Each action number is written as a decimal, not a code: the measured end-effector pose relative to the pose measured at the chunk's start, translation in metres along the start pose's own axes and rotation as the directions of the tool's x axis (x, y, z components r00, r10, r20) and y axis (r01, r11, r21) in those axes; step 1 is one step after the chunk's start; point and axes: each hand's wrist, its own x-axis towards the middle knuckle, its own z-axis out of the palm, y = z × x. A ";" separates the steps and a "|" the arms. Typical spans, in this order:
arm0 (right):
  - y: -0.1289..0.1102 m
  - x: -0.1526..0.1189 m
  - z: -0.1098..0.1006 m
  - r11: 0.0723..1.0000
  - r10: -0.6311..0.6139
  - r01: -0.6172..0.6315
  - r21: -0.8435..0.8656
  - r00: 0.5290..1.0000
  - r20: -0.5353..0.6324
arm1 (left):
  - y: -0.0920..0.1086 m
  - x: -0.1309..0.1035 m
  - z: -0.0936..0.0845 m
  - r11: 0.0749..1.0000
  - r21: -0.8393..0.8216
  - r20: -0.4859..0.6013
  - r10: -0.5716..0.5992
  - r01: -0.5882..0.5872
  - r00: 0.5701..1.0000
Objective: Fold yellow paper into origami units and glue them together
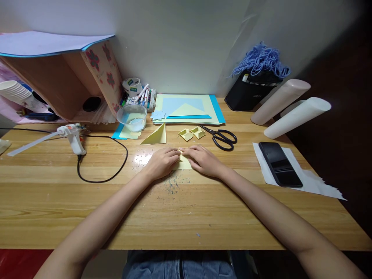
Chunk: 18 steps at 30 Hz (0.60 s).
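A pale yellow sheet of paper [184,165] lies partly folded on the table, its upper part largely covered by my fingers. My left hand [163,162] holds its left side, fingers together and bent over the fold. From the other side my right hand [204,161] presses the same paper, its fingertips almost meeting the left ones at the top. Just beyond them sit two small folded yellow paper pieces [186,134]. Left of those stands a creased yellow paper triangle [157,135]. Black-handled scissors [222,138] rest to the right, blades pointing left.
At left are a white glue gun [72,139] with a looping black cable and a clear plastic bowl [132,116]. Stacked coloured paper [217,108] lies against the wall. A black phone [279,163] rests on white paper at right, near two upright rolls [296,118].
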 end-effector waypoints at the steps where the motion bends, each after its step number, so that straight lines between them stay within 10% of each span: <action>1: 0.000 0.000 0.000 1.000 -0.003 0.003 0.001 1.000 0.002 | 0.000 0.000 0.000 1.000 0.000 -0.017 0.009 -0.009 1.000; 18: -0.002 -0.001 0.003 0.999 -0.020 0.018 -0.048 1.000 -0.024 | 0.003 0.001 -0.008 0.987 -0.114 0.003 -0.113 0.113 0.994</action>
